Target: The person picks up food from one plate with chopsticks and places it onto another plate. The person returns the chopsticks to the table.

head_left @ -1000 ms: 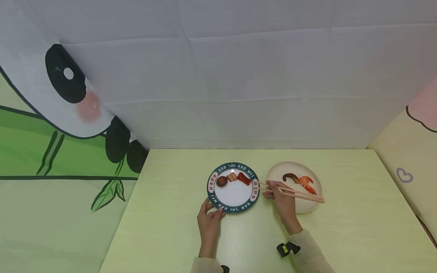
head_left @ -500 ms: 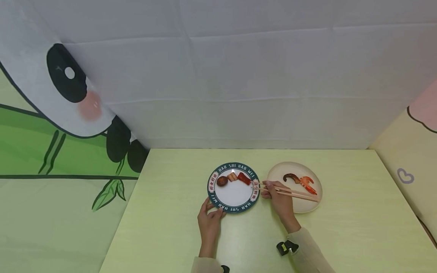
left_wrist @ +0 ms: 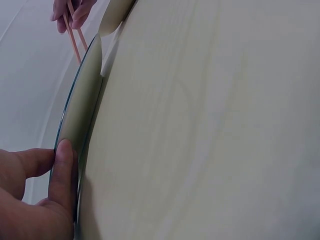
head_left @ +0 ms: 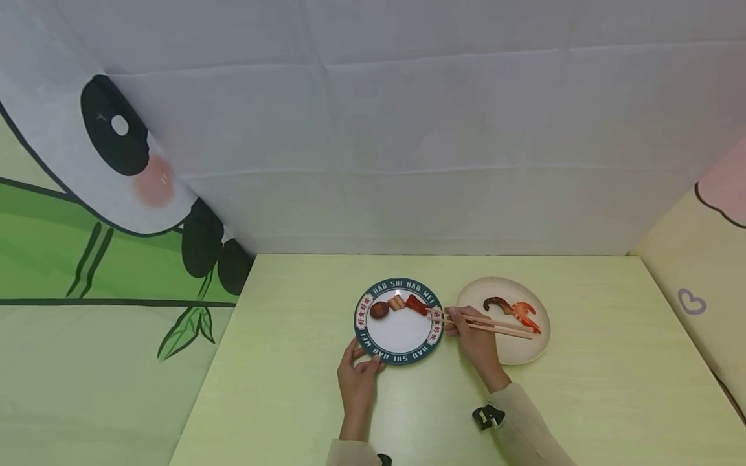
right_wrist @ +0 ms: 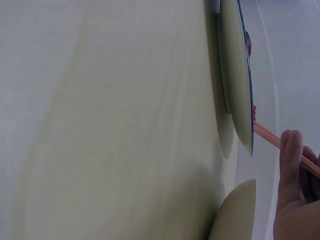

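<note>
In the head view, my left hand [head_left: 357, 382] pinches the near-left rim of a white plate [head_left: 396, 336] with a dark green lettered border. The left wrist view shows its thumb and a finger [left_wrist: 63, 165] on either side of that rim. My right hand [head_left: 479, 343] holds a pair of wooden chopsticks [head_left: 501, 328], whose tips reach over the plate's right border to the lower end of a dark red food piece [head_left: 416, 305]. Beside that piece lie a tan striped piece [head_left: 396, 302] and a round brown mushroom-like piece [head_left: 379, 310].
A cream plate [head_left: 521, 354] stands to the right, partly under my right hand and the chopsticks. On it lie an orange shrimp-like piece [head_left: 526, 315] and a dark curled tentacle [head_left: 497, 303]. Both plates are on a pale yellow-green table [head_left: 280, 362] with a white cloth wall [head_left: 431, 207] behind.
My right hand has shifted slightly left, carrying the chopstick tips from the plate's right border to the dark red piece. The left hand and the food pieces stay in place.
</note>
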`<move>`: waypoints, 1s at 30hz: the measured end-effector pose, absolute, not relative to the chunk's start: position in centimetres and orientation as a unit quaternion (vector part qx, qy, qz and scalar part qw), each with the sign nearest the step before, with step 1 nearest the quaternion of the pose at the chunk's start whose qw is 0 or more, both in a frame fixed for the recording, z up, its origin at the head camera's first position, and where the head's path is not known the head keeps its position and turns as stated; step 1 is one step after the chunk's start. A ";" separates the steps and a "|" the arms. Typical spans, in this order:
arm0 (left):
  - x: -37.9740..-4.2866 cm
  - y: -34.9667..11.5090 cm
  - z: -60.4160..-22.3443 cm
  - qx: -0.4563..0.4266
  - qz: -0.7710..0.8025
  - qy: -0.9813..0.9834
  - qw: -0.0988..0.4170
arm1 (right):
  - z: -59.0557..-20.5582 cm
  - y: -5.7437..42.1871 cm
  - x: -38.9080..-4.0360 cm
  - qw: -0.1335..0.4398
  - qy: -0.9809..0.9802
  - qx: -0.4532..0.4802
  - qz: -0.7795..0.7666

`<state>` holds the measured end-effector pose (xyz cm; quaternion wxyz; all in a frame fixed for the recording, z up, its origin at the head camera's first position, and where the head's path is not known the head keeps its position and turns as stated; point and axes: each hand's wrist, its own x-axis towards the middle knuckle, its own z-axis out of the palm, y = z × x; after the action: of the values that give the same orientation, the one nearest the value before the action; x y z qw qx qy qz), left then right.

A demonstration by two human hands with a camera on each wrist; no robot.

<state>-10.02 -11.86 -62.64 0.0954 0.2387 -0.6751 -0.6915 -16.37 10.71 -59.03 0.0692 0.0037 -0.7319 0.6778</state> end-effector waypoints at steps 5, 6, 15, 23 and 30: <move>-10.0 -12.0 -62.8 0.239 -0.691 -0.676 0.094 | -59.1 10.5 -16.7 0.069 -0.742 0.009 0.667; -10.0 -12.0 -62.8 0.238 -0.691 -0.676 0.094 | -59.1 10.5 -16.7 0.069 -0.743 0.011 0.666; -10.0 -12.0 -62.7 0.240 -0.691 -0.676 0.091 | -59.1 10.4 -17.1 0.073 -0.751 0.017 0.656; -10.1 -12.0 -62.6 0.241 -0.691 -0.676 0.090 | -59.1 10.2 -17.2 0.083 -0.738 0.035 0.669; -10.0 -11.9 -62.6 0.245 -0.685 -0.681 0.090 | -59.2 10.1 -17.4 0.085 -0.739 0.030 0.667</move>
<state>-10.01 -11.86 -62.57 0.0898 0.2448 -0.6805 -0.6847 -17.37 10.08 -59.17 0.0854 0.0297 -0.7394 0.6672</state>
